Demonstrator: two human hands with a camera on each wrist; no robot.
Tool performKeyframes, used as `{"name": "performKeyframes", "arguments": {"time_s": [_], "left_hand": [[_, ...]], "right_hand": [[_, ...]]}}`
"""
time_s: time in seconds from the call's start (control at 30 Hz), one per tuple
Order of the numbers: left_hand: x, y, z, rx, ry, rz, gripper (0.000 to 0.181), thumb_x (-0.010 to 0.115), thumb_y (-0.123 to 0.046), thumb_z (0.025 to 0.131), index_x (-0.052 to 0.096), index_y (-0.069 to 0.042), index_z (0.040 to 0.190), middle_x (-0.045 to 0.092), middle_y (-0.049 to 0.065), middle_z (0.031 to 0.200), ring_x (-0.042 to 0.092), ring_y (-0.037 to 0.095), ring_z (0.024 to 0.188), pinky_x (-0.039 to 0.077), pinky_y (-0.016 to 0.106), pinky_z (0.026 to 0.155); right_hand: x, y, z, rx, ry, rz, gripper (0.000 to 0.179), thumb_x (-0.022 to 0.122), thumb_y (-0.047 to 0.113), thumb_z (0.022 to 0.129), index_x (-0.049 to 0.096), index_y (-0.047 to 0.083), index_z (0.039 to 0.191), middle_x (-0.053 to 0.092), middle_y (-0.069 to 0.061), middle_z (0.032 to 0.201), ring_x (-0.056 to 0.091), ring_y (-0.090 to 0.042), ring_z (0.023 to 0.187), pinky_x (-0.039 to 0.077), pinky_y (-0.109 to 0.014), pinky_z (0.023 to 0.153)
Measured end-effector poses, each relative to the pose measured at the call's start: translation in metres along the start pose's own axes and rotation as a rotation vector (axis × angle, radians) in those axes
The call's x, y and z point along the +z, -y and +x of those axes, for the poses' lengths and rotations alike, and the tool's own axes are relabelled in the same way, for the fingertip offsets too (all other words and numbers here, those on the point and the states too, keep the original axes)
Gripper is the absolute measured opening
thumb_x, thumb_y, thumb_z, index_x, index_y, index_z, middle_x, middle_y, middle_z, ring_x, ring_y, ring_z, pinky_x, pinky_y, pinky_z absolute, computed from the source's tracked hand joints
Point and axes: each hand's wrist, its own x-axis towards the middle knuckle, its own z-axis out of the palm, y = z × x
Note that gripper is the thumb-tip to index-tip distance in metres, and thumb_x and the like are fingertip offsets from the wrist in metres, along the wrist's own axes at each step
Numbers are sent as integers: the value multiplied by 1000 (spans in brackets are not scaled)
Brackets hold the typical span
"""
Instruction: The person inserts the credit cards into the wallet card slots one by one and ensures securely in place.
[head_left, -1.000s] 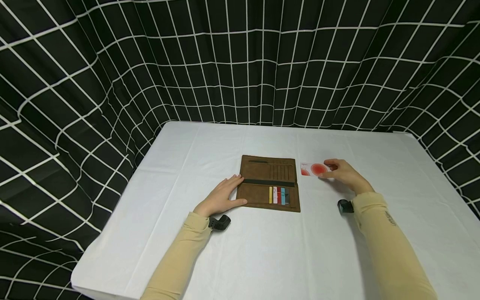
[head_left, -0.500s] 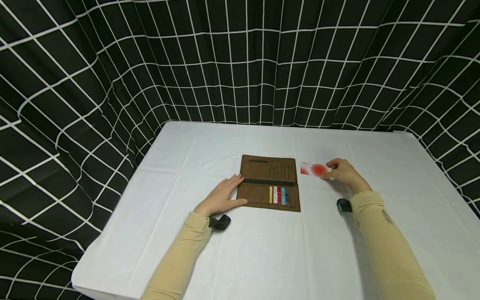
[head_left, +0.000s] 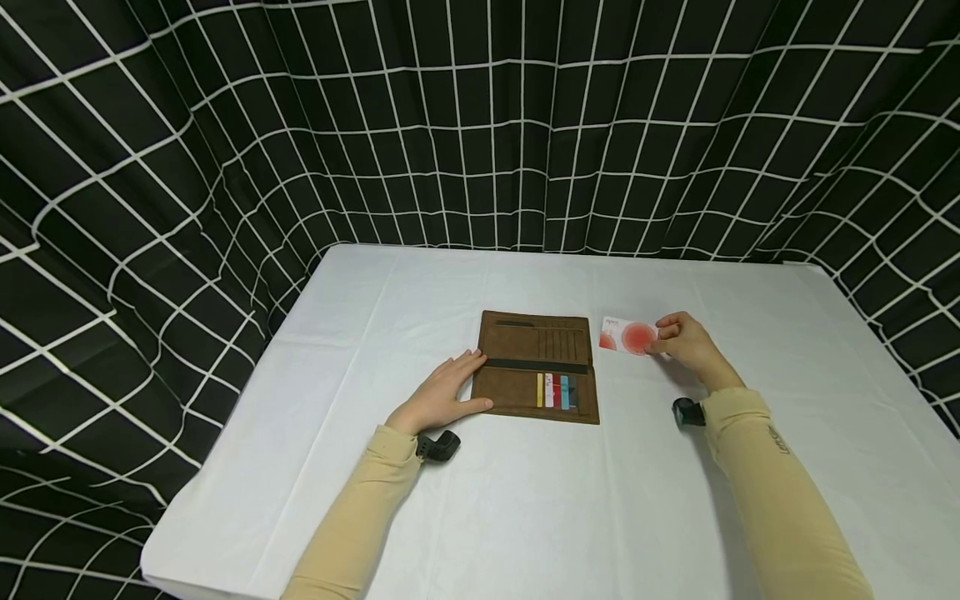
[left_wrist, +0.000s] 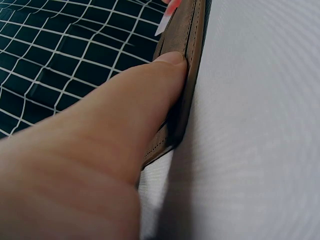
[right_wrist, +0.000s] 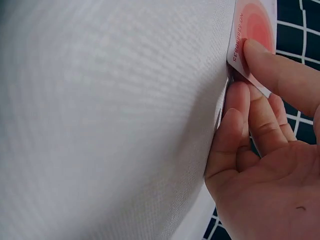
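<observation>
A brown wallet lies unfolded on the white table, with several coloured cards in slots of its near half. My left hand rests on the wallet's left edge, fingers spread; in the left wrist view the thumb presses on the brown leather. To the right of the wallet, my right hand pinches a white card with red circles by its right end. The right wrist view shows the thumb on the card's printed face and fingers behind it.
A white cloth covers the table. Black curtains with a white grid hang behind and at both sides. A small black device sits at the left wrist and another at the right.
The card has shifted slightly, and its printed face now shows more clearly with the right fingers gripping its end. The left hand and the wallet stay in place.
</observation>
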Motion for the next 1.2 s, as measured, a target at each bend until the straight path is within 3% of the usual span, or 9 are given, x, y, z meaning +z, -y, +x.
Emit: {"name": "performKeyframes", "arguments": {"time_s": [0.17,0.33,0.57,0.7,1.0,1.2], "left_hand": [[1,1,-1,1,0,-3,80,55,-54,87,27,-7,146,22,7,150,15,19,138,7,33,112],[2,2,0,5,-5,1,80,55,-55,87,28,-7,146,23,7,150,15,18,138,8,33,112],[1,0,0,-5,7,1,80,55,-54,87,27,-7,146,22,7,151,15,18,138,7,33,112],[0,0,0,1,5,0,80,56,-53,87,27,-6,146,22,8,150,15,20,138,8,34,112],[1,1,0,0,-1,3,80,56,-53,87,27,-7,146,22,7,151,15,19,138,8,33,112],[1,0,0,-8,6,2,80,56,-53,87,27,-8,146,21,6,151,14,18,138,6,32,112]], "right_hand": [[0,-1,0,-13,1,-11,53,67,5,82,36,-10,122,51,-12,95,48,-12,74,45,-22,63],[-2,-2,-2,-57,8,78,54,67,5,84,37,-9,126,59,-5,92,55,-6,66,50,-23,59],[-2,-5,-6,-88,63,259,48,64,-1,84,43,-8,127,57,-10,90,60,-10,66,56,-29,63],[-3,1,-11,-97,57,273,49,59,-5,86,38,-12,129,51,-14,96,60,-10,69,56,-30,65],[-1,8,-21,-157,61,498,36,61,-8,85,46,-8,118,54,-7,90,61,-12,68,56,-29,64],[-2,13,-36,-149,123,531,41,64,-3,85,51,-4,123,50,-10,94,61,-14,71,56,-31,67]]}}
